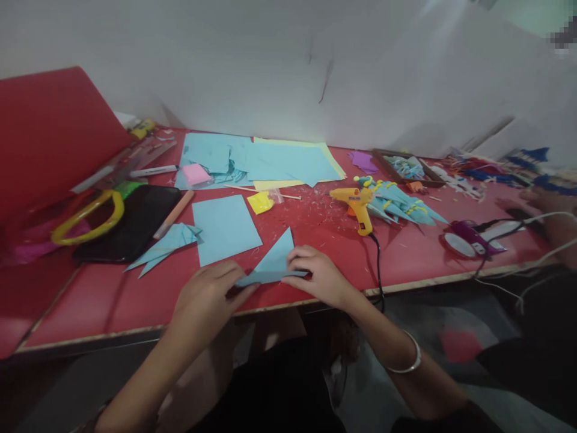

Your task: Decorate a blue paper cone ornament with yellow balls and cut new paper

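Note:
Near the table's front edge, a light-blue sheet of paper [276,255] is being held, folded, its upper part a pointed triangle and a narrow strip along its lower edge. My left hand [205,297] pinches the left end of that strip between thumb and fingers. At the right end, my right hand [318,275] grips the paper with fingers behind and thumb in front. Just behind lies a square light-blue sheet [225,228]. A folded blue paper piece [166,245] with pointed ends rests left of it.
A yellow glue gun [358,207] lies to the right, its cord running over the front edge. Blue paper pieces with yellow trim [401,203] lie beside it. Left are a black phone-like slab [130,222] and a yellow ring [118,210]. Another person's hand [556,219] is at far right.

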`<state>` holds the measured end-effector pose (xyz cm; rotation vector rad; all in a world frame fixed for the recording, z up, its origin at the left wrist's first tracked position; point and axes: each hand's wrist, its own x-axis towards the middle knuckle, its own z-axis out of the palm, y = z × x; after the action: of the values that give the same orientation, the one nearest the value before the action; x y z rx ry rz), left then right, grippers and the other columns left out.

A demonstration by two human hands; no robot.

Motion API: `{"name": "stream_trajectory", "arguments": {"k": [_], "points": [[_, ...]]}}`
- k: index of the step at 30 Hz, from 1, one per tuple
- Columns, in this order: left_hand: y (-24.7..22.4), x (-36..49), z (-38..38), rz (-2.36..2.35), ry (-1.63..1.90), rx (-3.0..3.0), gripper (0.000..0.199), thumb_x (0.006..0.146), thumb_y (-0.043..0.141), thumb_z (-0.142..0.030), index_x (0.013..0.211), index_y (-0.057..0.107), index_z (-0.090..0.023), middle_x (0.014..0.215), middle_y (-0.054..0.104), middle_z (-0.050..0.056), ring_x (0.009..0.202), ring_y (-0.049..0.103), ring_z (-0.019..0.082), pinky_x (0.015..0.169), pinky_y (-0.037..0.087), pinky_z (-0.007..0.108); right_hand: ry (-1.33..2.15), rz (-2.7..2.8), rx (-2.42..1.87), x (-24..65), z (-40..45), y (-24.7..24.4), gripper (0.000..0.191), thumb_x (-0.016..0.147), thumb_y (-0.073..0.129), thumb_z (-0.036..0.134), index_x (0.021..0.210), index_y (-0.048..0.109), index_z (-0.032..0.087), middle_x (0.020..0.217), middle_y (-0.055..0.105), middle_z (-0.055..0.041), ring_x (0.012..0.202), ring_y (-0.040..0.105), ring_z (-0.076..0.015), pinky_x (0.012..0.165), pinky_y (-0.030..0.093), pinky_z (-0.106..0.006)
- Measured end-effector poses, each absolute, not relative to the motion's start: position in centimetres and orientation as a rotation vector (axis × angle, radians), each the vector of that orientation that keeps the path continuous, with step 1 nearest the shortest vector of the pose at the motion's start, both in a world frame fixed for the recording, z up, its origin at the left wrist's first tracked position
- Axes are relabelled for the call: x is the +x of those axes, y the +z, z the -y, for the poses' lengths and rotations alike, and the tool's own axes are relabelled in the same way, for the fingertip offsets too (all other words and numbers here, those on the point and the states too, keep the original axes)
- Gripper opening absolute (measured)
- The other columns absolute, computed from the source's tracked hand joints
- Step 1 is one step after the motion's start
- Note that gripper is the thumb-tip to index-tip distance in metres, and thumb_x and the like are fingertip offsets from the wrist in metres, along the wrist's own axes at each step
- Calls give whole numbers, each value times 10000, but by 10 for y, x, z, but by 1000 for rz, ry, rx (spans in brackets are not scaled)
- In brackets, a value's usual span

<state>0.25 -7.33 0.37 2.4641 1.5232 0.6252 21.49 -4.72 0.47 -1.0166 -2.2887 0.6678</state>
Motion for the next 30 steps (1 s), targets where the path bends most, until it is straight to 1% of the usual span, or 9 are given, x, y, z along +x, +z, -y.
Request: {"name": "stream_trajectory", "arguments": {"k": [8,14,17,19,21,23,25,27,30], "points": [[2,2,72,-1804,527,2449,383,783,435,-467,519,416,-190,503,454,-27,487,439,113,452,293,222,593,2228,-1297,205,49,7,161,756,574,282,666,535,155,762,525,-29,736,486,-148,661,377,-259],[4,1,72,-1852,452,2396,346,778,434,-444,530,417,-203,493,470,-30,461,436,116,407,242,217,487,2239,-1402,203,51,4,218,757,568,291,602,480,166,719,486,-22,712,459,-149,637,363,-262],[3,-4,73,-1857,379,2353,291,780,437,-394,558,451,-206,526,501,-27,485,465,120,410,265,215,429,2272,-1412,202,51,4,248,757,567,306,588,444,172,705,470,-17,695,448,-148,619,353,-260],[2,-7,72,-1856,371,2357,218,777,446,-374,649,511,-211,597,539,-17,522,494,128,425,305,217,411,2287,-1413,201,50,4,251,759,563,308,590,436,174,704,469,-17,687,445,-147,614,351,-260],[3,-10,71,-1792,436,2417,183,781,446,-341,843,561,-212,772,585,20,605,534,142,475,374,228,409,2292,-1416,201,50,4,245,761,561,309,598,439,173,710,475,-21,689,447,-150,613,352,-261],[5,-11,69,-1629,513,2581,265,791,427,-254,1027,546,-232,1006,561,69,716,550,157,588,434,262,425,2295,-1398,201,51,4,220,766,555,300,619,456,170,731,491,-26,709,455,-152,624,357,-261],[9,-10,67,-1416,454,2809,389,776,402,-126,1101,524,-302,1192,483,70,824,537,179,697,439,315,440,2299,-1374,201,51,4,191,772,550,287,645,474,167,753,505,-30,733,462,-153,642,363,-261],[13,-8,65,-1253,306,2987,527,736,403,-36,1127,502,-376,1269,448,27,915,512,205,741,422,343,423,2304,-1374,201,52,3,189,772,551,288,650,477,165,755,507,-32,733,463,-153,645,365,-261],[14,-12,64,-1146,158,3082,629,691,450,-2,1168,460,-412,1235,503,-10,991,488,227,743,414,332,356,2312,-1400,201,51,2,213,769,553,304,632,468,164,737,498,-33,710,459,-153,634,369,-263]]}}
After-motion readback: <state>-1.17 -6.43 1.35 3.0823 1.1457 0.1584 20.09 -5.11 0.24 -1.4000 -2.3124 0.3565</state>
